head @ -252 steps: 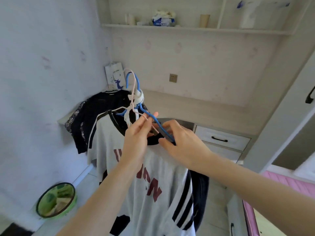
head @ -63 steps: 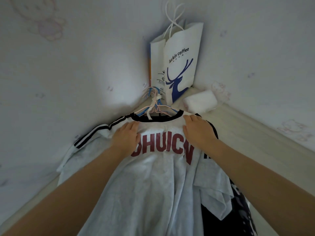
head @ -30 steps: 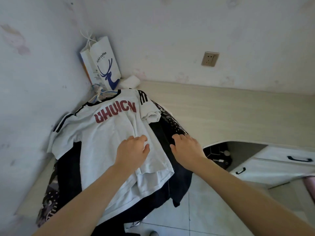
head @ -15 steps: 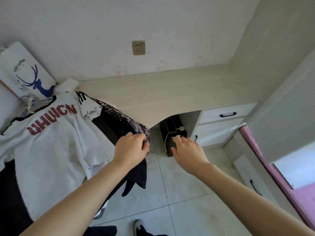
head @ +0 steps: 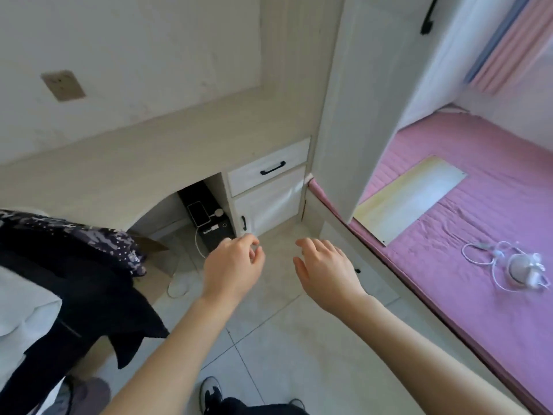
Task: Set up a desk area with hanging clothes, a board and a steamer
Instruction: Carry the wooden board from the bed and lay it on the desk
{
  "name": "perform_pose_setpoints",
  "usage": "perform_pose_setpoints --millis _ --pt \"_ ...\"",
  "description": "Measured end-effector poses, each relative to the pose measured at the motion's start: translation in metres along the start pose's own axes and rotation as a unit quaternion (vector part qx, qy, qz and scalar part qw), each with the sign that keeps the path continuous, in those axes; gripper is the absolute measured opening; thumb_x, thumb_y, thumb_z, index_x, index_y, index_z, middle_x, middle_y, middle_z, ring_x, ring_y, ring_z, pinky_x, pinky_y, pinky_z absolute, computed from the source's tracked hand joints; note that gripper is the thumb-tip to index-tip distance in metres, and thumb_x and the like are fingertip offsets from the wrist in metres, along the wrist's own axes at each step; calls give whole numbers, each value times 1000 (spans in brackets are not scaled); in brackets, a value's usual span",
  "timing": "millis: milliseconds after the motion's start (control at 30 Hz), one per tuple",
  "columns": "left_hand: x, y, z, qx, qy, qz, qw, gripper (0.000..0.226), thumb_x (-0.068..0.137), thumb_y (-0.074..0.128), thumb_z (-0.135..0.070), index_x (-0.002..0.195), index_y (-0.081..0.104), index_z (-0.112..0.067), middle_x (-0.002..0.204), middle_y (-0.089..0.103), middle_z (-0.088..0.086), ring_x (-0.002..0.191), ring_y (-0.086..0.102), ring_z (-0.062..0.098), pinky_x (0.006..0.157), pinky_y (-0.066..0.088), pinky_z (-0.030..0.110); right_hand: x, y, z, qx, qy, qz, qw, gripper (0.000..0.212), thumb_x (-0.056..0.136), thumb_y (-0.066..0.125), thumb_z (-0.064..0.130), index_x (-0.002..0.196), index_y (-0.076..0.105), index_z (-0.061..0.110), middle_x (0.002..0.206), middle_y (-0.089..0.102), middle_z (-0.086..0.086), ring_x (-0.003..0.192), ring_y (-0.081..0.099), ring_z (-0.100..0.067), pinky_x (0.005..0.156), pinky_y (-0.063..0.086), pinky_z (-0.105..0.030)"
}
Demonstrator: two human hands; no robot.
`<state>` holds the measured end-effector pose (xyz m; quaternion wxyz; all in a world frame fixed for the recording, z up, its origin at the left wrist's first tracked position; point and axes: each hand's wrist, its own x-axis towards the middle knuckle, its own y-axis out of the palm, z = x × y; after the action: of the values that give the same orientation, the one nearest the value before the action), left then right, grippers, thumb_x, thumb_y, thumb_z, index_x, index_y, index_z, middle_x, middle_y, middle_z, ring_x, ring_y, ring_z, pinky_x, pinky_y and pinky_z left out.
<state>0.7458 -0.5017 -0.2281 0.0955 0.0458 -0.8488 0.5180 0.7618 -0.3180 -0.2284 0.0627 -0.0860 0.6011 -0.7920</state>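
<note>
Inspector: Head view, sole view. Left hand [head: 232, 269] is raised over the tiled floor [head: 299, 354], fingers loosely curled, narrow gap, holding nothing. Right hand [head: 326, 272] is beside it and apart, fingers spread wide, also empty.

Clerk: Task items?

Inspector: Clothes [head: 74, 280] lie at the left on the desk [head: 134, 163], dark garments draped over its front edge and hanging toward the floor; a speckled dark piece is uppermost, and a white garment [head: 21, 307] shows at the frame's left edge. Board [head: 410, 197], pale and rectangular, lies flat on the pink bed [head: 478, 295], long axis running from the near left up toward the far right. Steamer [head: 520, 268], a small white unit with a coiled cord, lies on the bed nearer the right edge, well apart from both hands. Its facing cannot be told.

Clerk: Any writing?

Inspector: Small pale label on the black box [head: 215, 232] under the desk, too blurred to read. A phone [head: 199, 212] rests on that box, cabled. Wall socket [head: 62, 85] bears no legible marking.

Clerk: Anything else?

Inspector: Drawers [head: 269, 169] with black handles at the desk's right end.
</note>
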Motion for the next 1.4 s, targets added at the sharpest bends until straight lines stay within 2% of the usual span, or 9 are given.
perform_pose_setpoints --millis 100,267,400,533,667,967,1133,1267,1400 --pt "2 22 -42 -21 30 -1 999 11 85 61 -26 93 68 -22 67 63 -11 76 56 15 53 32 23 -21 -14 -40 13 52 -11 998 35 98 40 36 127 50 17 116 61 2 112 52 -23 89 42 -33" --pt "12 55 -94 -45 81 40 995 12 86 59 -26 93 67 -22 72 65 -9 75 58 15 55 39 23 -42 -28 -95 30 128 -18 991 34 99 40 35 126 50 16 118 60 1 112 51 -25 89 43 -36" --pt "30 82 -123 -39 117 72 990 11 88 58 -24 94 67 -22 71 62 -9 71 51 12 48 32 20 -47 -32 -135 48 181 -18 982 30 99 39 31 121 52 15 115 61 -1 111 51 -25 90 43 -37" --pt "57 117 -149 -33 128 95 987 12 89 57 -23 94 67 -21 71 57 -11 70 51 14 54 38 24 -42 -33 -176 48 222 -24 973 28 99 40 31 119 52 16 112 62 0 109 52 -24 89 43 -36" --pt "91 157 -180 -18 126 114 985 14 89 54 -23 96 66 -20 79 67 -5 78 54 18 57 35 25 -27 -36 -224 57 268 -19 962 29 99 41 30 121 52 16 112 62 0 109 52 -24 87 44 -37" --pt "178 244 -249 -6 152 186 971 19 90 51 -23 102 66 -19 91 70 1 89 57 24 65 42 29 21 -40 -339 109 384 -16 917 29 98 41 29 121 53 15 113 63 -7 109 53 -28 86 46 -41" --pt "209 289 -283 4 182 220 958 20 89 51 -23 101 66 -18 92 70 4 87 60 26 66 40 29 35 -35 -388 120 418 -11 900 29 97 43 29 120 53 15 113 63 -7 110 53 -28 86 46 -40" --pt "235 328 -306 28 196 271 942 21 91 47 -25 102 64 -18 97 70 2 89 61 25 70 49 31 49 -29 -429 131 431 14 893 30 97 41 26 121 53 12 116 63 -10 110 53 -29 85 47 -41" --pt "260 370 -324 56 187 303 933 21 91 45 -23 101 63 -18 100 69 3 92 60 26 67 44 32 68 -19 -476 136 440 37 887 31 97 38 26 121 52 11 117 62 -10 109 53 -30 83 48 -41"
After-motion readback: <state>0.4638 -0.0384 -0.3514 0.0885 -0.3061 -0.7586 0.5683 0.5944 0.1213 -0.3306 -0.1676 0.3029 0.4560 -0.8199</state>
